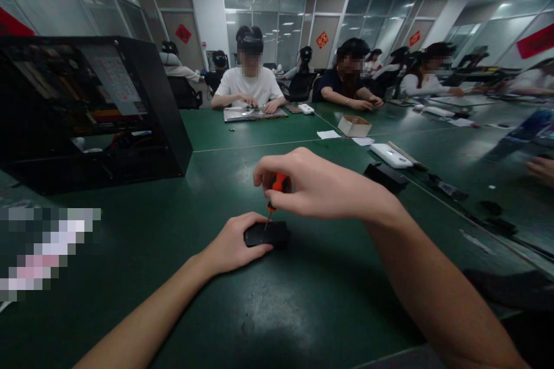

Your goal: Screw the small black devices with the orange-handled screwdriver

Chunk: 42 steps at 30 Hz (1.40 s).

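A small black rectangular box [277, 235] lies on the green tabletop [216, 184] in front of me. My left hand [236, 245] grips its left end, thumb along the near side and fingers along the far side. Above it, my right hand [303, 181] holds a screwdriver [279, 183] with an orange and black handle. The screwdriver stands nearly upright, its thin shaft pointing down at the top face of the box. Whether the tip sits in a screw is too small to tell.
A black computer case [147, 104] with an open side stands at the left. To the right lie a black block [385, 177], a white power strip [390, 155] and cables. Farther back are an open cardboard box [354, 125] and several people seated at the tables.
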Each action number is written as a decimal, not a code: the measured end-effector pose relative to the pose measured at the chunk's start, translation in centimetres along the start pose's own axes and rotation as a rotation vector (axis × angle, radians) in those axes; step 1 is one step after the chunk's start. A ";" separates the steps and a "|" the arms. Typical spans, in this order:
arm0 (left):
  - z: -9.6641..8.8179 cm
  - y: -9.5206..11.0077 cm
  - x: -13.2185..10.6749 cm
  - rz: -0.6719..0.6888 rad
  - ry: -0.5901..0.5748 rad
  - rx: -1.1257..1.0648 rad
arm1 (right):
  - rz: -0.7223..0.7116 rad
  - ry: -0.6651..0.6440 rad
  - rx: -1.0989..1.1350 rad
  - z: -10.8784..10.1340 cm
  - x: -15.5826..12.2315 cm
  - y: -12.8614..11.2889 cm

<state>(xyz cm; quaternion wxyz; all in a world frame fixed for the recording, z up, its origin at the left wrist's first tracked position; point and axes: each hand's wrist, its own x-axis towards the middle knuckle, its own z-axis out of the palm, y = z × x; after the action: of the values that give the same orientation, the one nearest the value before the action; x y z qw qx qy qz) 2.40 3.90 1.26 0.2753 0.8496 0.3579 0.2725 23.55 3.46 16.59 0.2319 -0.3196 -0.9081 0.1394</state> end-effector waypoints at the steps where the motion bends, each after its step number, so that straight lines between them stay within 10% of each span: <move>1: -0.1 0.0 0.0 -0.003 0.002 0.001 | -0.002 0.008 0.004 0.1 0.1 -0.1; 23: 0.1 -0.2 -0.3 -0.014 0.036 -0.015 | -0.183 -0.169 -0.104 1.3 -0.1 -1.0; 42: -0.5 -1.0 -0.3 0.044 0.018 0.208 | 0.338 -0.404 -0.281 -3.1 -3.6 2.5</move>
<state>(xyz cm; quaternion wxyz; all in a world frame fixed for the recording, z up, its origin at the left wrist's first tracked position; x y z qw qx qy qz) 1.43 4.35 0.87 0.1761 0.8789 0.3679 0.2475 28.93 3.36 17.03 -0.0267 -0.4608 -0.8803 0.1095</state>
